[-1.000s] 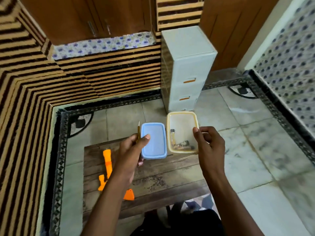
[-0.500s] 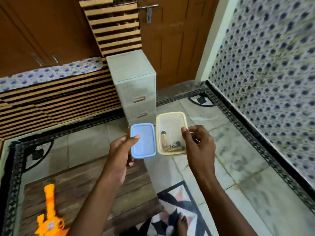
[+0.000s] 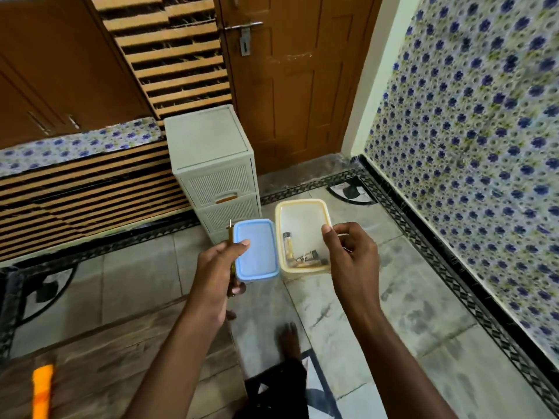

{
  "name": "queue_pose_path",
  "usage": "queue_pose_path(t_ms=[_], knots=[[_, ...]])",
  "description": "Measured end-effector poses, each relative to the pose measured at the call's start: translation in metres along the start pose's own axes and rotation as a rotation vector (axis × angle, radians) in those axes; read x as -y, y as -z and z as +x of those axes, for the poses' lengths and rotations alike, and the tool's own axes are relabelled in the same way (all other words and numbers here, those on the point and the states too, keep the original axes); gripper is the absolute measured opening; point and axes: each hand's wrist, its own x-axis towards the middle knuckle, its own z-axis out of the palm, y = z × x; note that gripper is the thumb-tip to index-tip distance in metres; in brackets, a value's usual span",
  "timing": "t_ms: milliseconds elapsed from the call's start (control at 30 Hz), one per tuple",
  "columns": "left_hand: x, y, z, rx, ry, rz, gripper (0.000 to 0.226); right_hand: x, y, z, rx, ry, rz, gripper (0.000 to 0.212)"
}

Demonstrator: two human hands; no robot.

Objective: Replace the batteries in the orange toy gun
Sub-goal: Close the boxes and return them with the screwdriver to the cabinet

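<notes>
My left hand (image 3: 216, 272) holds a blue lid (image 3: 256, 251) together with a thin screwdriver (image 3: 231, 237), whose tip sticks up behind the lid. In my right hand (image 3: 351, 258) is an open cream plastic box (image 3: 302, 219), gripped by its right rim. Batteries (image 3: 298, 252) lie in the box's near end. Both are held up in the air over the tiled floor. Only the barrel of the orange toy gun (image 3: 42, 388) shows, at the bottom left on the low wooden table (image 3: 121, 358).
A pale plastic drawer unit (image 3: 216, 164) stands just beyond the box. Behind it is a brown door (image 3: 290, 86). A blue-flowered wall (image 3: 472, 146) runs along the right. A striped bench (image 3: 84, 182) lies on the left. My bare foot (image 3: 290, 340) rests on the floor.
The view has swung right and up. The table and the toy gun slid toward the bottom left. Both hands keep the same hold on lid and box.
</notes>
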Motion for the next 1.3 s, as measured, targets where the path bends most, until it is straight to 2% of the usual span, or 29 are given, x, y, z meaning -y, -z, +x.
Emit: queue_pose_path(t_ms=[367,600,833,1100,1200,1300], knots=[[-0.068,0.011,0.162,-0.138,-0.006,-0.089,0.012,0.010,-0.114,0.162,0.184,0.019,0.017,0.017],[-0.099,0.026,0.266,-0.236,0.062,-0.115,0.015,0.007,-0.198,0.254,0.247,-0.001,-0.009,0.025],[-0.119,0.042,0.396,-0.326,0.082,-0.046,0.026,-0.017,-0.297,0.364,0.333,0.010,-0.153,0.027],[-0.130,0.053,0.537,-0.425,0.184,0.048,0.026,-0.054,-0.403,0.470,0.457,-0.053,-0.259,0.025],[-0.121,0.063,0.587,-0.397,0.222,0.095,0.029,-0.066,-0.439,0.497,0.484,-0.103,-0.328,0.031],[-0.113,0.072,0.628,-0.343,0.261,0.147,0.033,-0.077,-0.470,0.516,0.484,-0.137,-0.416,0.022]])
